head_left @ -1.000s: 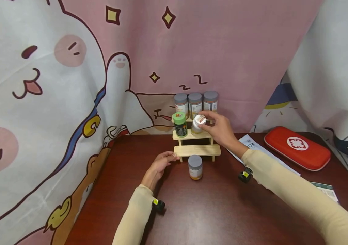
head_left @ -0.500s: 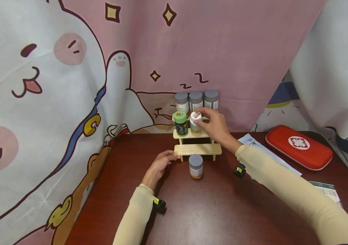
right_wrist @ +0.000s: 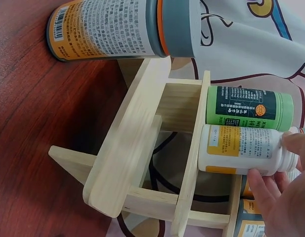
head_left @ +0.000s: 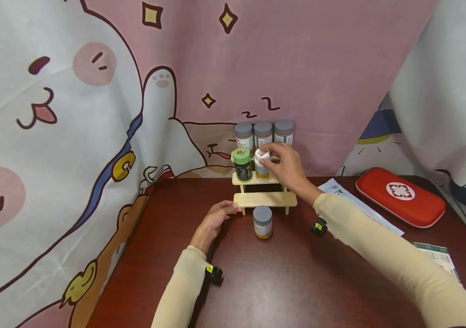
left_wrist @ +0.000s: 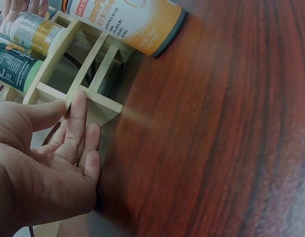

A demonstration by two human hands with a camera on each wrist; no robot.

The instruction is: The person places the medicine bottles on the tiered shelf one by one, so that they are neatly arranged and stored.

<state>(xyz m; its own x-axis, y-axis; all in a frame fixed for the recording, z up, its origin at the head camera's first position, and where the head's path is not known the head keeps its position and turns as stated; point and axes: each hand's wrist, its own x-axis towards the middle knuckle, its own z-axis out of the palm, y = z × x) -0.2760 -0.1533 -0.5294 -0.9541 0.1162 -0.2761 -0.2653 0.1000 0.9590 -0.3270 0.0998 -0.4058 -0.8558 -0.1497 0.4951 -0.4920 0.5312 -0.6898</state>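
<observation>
My right hand (head_left: 289,167) grips a white pill bottle (right_wrist: 236,149) near its cap, thumb on one side and fingers on the other. The bottle stands upright on the middle step of a small wooden tiered stand (head_left: 265,199), right beside a green-lidded bottle (head_left: 242,165). With thumb and index finger, my left hand (head_left: 215,220) pinches the left end of the stand's lowest step; its other fingers (left_wrist: 93,165) lie loosely curled below. A grey-lidded jar (head_left: 262,223) with a white and orange label stands on the table just in front of the stand.
On the top step, several grey-lidded jars (head_left: 263,133) stand in a row against the printed curtain (head_left: 319,68). To the right lie a red zip case (head_left: 400,197), a white paper sheet (head_left: 360,207) and a printed card (head_left: 438,258) on the dark wooden table (head_left: 274,291).
The white bottle, tilted a second ago, now stands upright and slightly further left, close to the green-lidded bottle. My right hand has moved left with it. My left hand stays at the stand.
</observation>
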